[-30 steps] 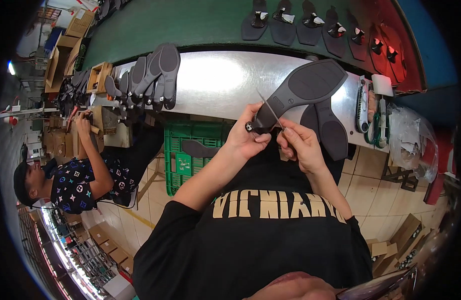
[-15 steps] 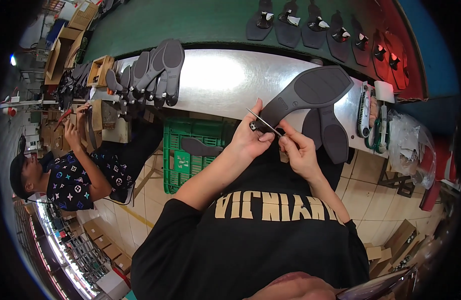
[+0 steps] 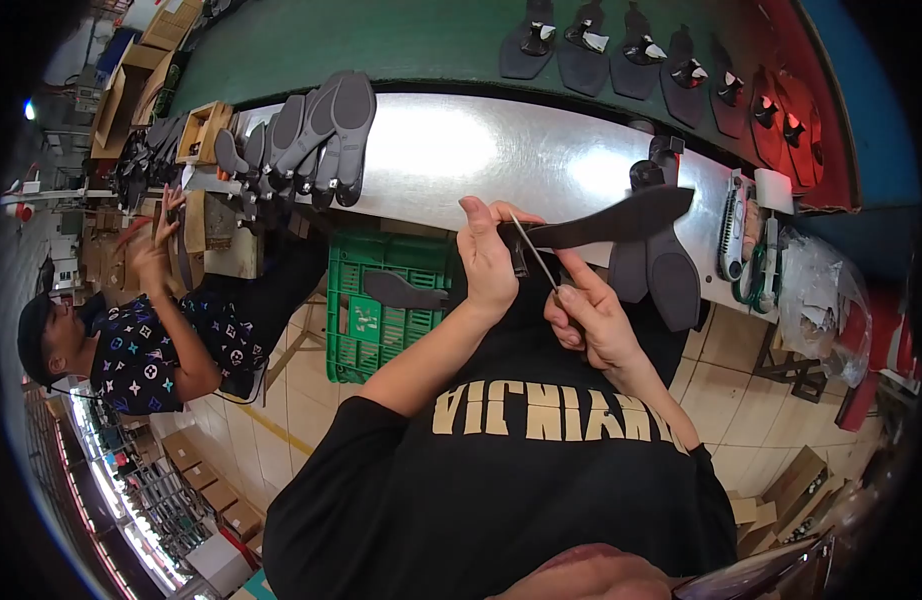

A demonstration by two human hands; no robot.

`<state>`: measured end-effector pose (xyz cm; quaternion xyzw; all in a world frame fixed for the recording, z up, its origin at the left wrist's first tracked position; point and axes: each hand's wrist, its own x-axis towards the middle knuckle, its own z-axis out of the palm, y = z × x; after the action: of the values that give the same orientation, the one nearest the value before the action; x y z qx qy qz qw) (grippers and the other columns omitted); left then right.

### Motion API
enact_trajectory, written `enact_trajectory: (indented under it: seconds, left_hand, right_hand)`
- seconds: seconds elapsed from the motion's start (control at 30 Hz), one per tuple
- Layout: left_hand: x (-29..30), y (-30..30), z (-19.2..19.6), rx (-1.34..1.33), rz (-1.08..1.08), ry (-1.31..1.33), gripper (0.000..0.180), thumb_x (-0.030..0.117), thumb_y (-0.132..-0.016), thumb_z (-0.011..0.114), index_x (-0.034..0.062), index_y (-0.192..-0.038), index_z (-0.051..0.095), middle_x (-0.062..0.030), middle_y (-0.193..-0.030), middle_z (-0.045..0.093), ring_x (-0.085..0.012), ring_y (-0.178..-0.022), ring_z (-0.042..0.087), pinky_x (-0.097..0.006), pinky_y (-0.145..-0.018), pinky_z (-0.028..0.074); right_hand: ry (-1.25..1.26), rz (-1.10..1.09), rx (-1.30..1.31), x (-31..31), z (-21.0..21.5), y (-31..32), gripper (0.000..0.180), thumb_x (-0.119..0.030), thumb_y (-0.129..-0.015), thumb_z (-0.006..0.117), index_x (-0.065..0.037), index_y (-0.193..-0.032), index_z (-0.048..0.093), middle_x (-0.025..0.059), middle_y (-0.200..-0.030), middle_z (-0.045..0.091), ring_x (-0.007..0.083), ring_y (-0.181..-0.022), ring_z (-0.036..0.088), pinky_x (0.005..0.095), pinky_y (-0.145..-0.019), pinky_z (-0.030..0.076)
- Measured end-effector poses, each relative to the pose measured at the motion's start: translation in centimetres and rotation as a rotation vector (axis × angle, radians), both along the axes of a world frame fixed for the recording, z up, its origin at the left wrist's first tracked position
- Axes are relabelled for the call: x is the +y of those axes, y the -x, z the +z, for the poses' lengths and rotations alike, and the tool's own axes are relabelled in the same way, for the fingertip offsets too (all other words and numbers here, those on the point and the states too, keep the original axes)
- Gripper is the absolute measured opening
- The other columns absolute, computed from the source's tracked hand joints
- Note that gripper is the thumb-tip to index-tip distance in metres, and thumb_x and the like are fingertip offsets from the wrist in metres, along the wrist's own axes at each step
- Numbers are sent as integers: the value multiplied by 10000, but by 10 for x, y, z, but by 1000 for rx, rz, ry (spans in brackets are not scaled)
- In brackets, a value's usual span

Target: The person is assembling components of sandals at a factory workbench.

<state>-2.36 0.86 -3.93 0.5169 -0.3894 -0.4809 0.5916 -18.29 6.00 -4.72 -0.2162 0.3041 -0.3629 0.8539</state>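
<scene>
Close in, our left hand (image 3: 489, 255) grasps the narrow end of a dark sandal (image 3: 621, 218), raised over the near side of the metal bench (image 3: 421, 180), sole nearly edge-on to us. Our right hand (image 3: 593, 315) pinches a slim metal tool (image 3: 537, 252), tip just beside the left hand.

Hazards, as we judge them: a loose pinch or a twisting sandal could let the tool skid and jab the left hand or score the sole. Loose soles (image 3: 673, 278) jut past the bench edge; a knock from the sandal could tip them off.

Writing: large pale block lettering (image 3: 556, 410) crosses our black shirt (image 3: 521, 500), upside down in this view. The green crate (image 3: 346, 310) bears a pale emblem, too small to read. Farther, on the green belt (image 3: 401, 50), a row of sandals (image 3: 586, 65) shows white scraps at the straps; we make out no print. Off left, a co-worker's dark shirt (image 3: 196, 350) carries repeated coloured motifs, no words we can discern.
</scene>
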Motion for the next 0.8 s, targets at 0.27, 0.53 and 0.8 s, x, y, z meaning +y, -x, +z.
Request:
enact_trajectory:
  seconds: [0.27,0.53,0.8]
  left_hand:
    - [-2,-14,8,-126,-78,70,989,751,-911,27,-21,-791,635,-78,-732,671,-133,-666,603,-231,-668,470]
    - [-4,-15,29,-111,-116,-23,1137,879,-754,-93,-10,-695,615,-74,-697,628,-143,-663,558,-222,-682,429]
    - [-19,-32,0,556,-190,-195,864,811,-871,214,47,-762,602,-66,-690,623,-138,-598,549,-244,-594,448]
  right_hand:
    - [316,-68,365,-7,14,8,343,-137,-988,522,-1,-1302,553,8,-722,545,59,-557,474,198,-493,367]
    - [985,-228,836,-7,13,-3,260,59,-863,597,-13,-1101,674,96,-720,591,157,-578,530,261,-537,413]
    - [1049,-178,821,-1,31,-1,248,62,-850,608,-12,-1076,677,88,-708,586,168,-551,536,277,-520,428]
